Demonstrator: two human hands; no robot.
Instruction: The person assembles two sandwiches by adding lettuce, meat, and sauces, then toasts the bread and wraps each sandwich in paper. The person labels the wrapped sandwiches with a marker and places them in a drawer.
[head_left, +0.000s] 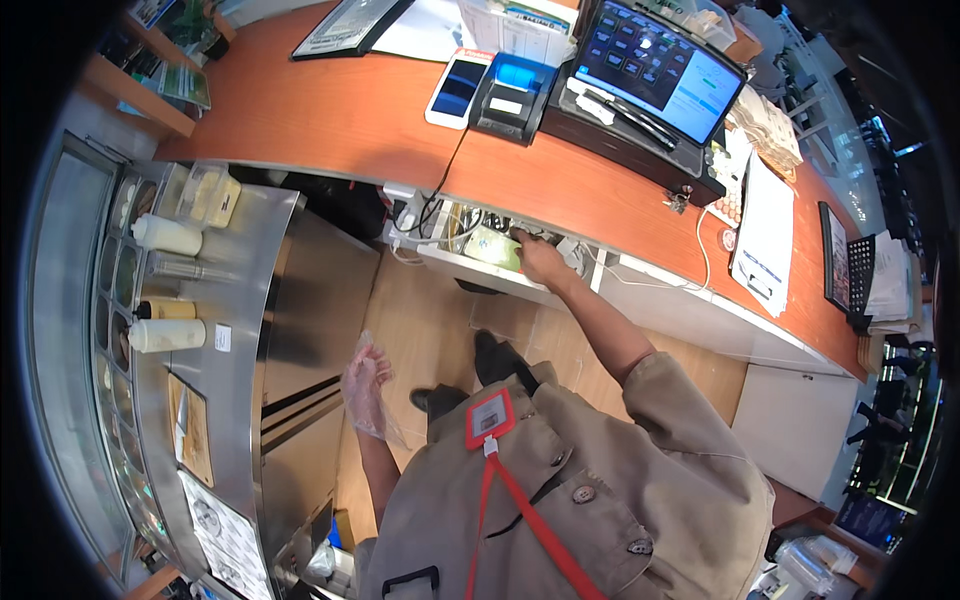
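Observation:
My right hand is bare and reaches into an open white drawer under the wooden counter. Its fingers point down among cables, small items and a pale green packet; whether they grip anything is hidden. Beside the steel prep counter hangs my left hand, in a clear plastic glove, with loosely curled fingers and nothing visible in it. A white cable runs along the counter's front edge to the right of the drawer.
On the wooden counter stand a smartphone, a receipt printer, a touchscreen terminal and a clipboard. The steel prep counter at left bears squeeze bottles, and a knife on a cutting board.

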